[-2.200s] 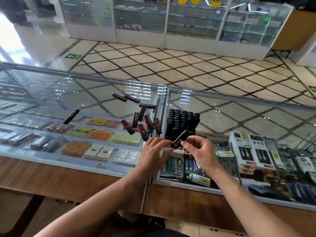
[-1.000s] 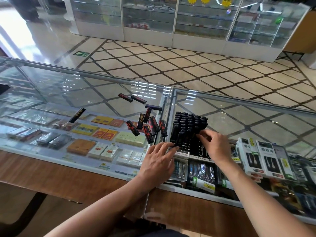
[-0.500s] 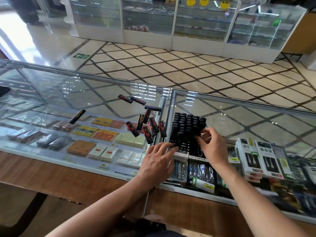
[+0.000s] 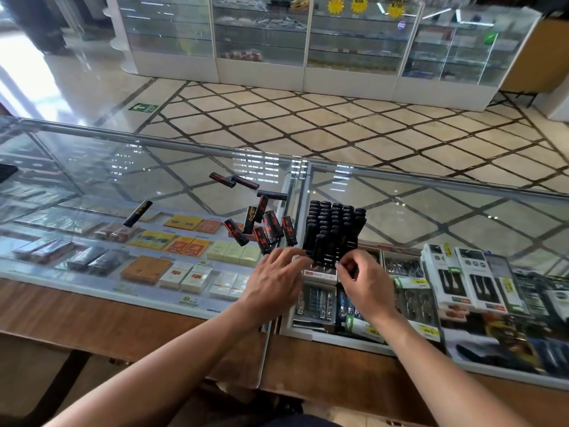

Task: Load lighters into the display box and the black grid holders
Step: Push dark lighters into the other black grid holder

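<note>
A black grid holder, filled with several upright dark lighters, stands on the glass counter just right of the seam between two panes. My left hand reaches in from the left, its straight fingers touching the holder's front left base. My right hand sits at the holder's front right corner with curled fingers, and no lighter shows in it. Several loose black-and-red lighters lie in a heap left of the holder. A few more lie farther back, and a single one lies far left.
Under the glass are cigarette packs on the left and boxed goods and nail clippers on the right. A wooden edge runs along the near side of the counter. Beyond it are a tiled floor and glass cabinets.
My right hand carried a lighter to the holder's right side, let go of it there and drew back to the front right corner. My left hand stayed at the holder's base.
</note>
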A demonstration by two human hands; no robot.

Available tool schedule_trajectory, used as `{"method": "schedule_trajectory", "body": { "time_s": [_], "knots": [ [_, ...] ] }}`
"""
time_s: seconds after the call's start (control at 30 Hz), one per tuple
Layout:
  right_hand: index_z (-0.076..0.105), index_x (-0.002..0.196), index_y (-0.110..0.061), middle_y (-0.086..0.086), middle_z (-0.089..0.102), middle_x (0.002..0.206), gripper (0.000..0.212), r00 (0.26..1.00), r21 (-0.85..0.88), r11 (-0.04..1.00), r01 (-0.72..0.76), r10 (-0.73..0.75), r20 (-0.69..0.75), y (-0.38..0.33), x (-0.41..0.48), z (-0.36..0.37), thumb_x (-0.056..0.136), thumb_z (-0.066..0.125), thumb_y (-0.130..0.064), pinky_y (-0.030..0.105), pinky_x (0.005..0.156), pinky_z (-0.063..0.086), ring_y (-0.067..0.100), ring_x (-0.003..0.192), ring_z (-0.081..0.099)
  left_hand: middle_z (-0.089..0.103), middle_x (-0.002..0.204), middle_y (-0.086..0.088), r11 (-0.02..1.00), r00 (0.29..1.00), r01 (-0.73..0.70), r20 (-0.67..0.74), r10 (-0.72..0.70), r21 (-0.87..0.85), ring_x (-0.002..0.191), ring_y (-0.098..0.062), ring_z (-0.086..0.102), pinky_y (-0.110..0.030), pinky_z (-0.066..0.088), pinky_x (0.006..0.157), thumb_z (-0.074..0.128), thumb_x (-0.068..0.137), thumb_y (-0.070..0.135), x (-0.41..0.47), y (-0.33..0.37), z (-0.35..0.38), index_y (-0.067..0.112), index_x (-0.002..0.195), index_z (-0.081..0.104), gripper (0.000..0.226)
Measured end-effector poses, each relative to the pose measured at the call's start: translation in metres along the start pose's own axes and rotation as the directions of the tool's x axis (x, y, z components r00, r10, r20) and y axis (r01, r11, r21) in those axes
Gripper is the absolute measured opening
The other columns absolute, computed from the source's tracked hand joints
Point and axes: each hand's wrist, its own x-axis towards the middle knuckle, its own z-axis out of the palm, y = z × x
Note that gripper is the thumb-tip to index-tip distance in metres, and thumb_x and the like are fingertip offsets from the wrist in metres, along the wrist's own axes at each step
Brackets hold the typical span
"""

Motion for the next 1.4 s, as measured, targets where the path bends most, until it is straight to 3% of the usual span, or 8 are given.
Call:
{"method": "schedule_trajectory", "body": {
  "time_s": [0.17,0.33,0.43,0.6,0.8,0.9,1.07,1.4],
  "knots": [
    [0.067,0.096,-0.019,-0.01,0.065,0.086,0.011,1.0,0.014,1.0,-0.006,0.006,-0.003,0.001,0.0,0.002,0.094,0.072,-0.029,0.014,0.058,0.051,0.005,0.069,0.061,0.06,0.138,-0.004,0.991,0.992,0.016,-0.13,0.001,0.13,0.13,-0.024,0.047,-0.05,0.049,0.101,0.046,0.083,0.001,0.026,-0.033,-0.026,0.019,0.132,0.063,0.055],
    [0.066,0.092,-0.019,-0.011,0.063,0.081,0.01,1.0,0.007,1.0,0.006,-0.006,-0.012,0.0,0.0,0.002,0.091,0.076,-0.023,0.013,0.053,0.049,0.003,0.064,0.06,0.014,0.17,-0.005,0.918,0.949,-0.006,0.293,-0.121,0.397,0.158,-0.028,0.0,-0.055,0.008,0.127,0.058,0.095,0.027,0.054,-0.059,-0.056,0.018,0.161,0.02,0.077],
    [0.066,0.093,-0.019,-0.012,0.064,0.082,0.01,1.0,0.006,1.0,0.005,-0.005,-0.016,-0.001,-0.001,0.002,0.092,0.076,-0.022,0.021,0.052,0.055,0.004,0.064,0.061,0.025,0.167,-0.002,0.885,0.924,-0.098,0.371,-0.089,0.455,0.156,-0.024,0.018,-0.049,0.02,0.126,0.056,0.097,0.021,0.068,-0.062,-0.065,0.019,0.16,0.026,0.07],
    [0.066,0.096,-0.018,-0.01,0.065,0.086,0.01,1.0,-0.021,1.0,0.004,-0.004,-0.016,-0.001,-0.001,0.003,0.094,0.073,-0.026,0.024,0.054,0.057,0.005,0.066,0.062,0.049,0.149,-0.001,0.884,0.919,-0.158,0.393,-0.032,0.441,0.134,-0.022,0.048,-0.04,0.051,0.105,0.058,0.093,0.01,0.076,-0.067,-0.065,0.019,0.151,0.042,0.061],
    [0.066,0.094,-0.02,-0.013,0.063,0.084,0.008,1.0,-0.034,0.999,-0.004,0.004,-0.015,-0.003,0.0,0.003,0.094,0.071,-0.025,0.019,0.054,0.054,0.003,0.065,0.06,0.055,0.137,-0.005,0.765,0.898,-0.333,0.433,0.079,0.551,0.123,-0.024,0.051,-0.04,0.047,0.103,0.061,0.091,0.022,0.071,-0.052,-0.069,0.019,0.145,0.046,0.056],
    [0.065,0.094,-0.02,-0.013,0.063,0.083,0.007,1.0,-0.029,1.0,-0.004,0.004,-0.006,-0.002,0.001,0.003,0.094,0.071,-0.025,0.015,0.055,0.051,0.002,0.066,0.059,0.049,0.147,-0.006,0.713,0.881,-0.396,0.457,0.118,0.579,0.13,-0.025,0.047,-0.041,0.042,0.106,0.064,0.089,0.024,0.072,-0.043,-0.071,0.019,0.149,0.04,0.065],
    [0.066,0.094,-0.018,-0.01,0.064,0.084,0.008,1.0,-0.03,0.999,0.011,-0.012,-0.009,-0.002,0.0,0.004,0.094,0.071,-0.024,0.016,0.054,0.053,0.003,0.065,0.06,0.046,0.145,-0.01,0.787,0.867,-0.352,0.493,0.069,0.508,0.122,-0.027,0.053,-0.04,0.056,0.081,0.061,0.09,0.013,0.074,-0.035,-0.068,0.015,0.152,0.033,0.068],
    [0.063,0.09,-0.021,-0.016,0.057,0.08,0.009,1.0,-0.042,0.999,-0.019,0.019,0.013,-0.005,0.001,0.0,0.091,0.072,-0.022,0.009,0.051,0.039,-0.002,0.061,0.053,0.056,0.126,-0.01,0.856,0.906,-0.287,0.412,0.098,0.429,0.11,-0.026,0.058,-0.042,0.057,0.083,0.041,0.103,0.016,0.066,-0.041,-0.05,0.011,0.138,0.04,0.036]
  ]
}}
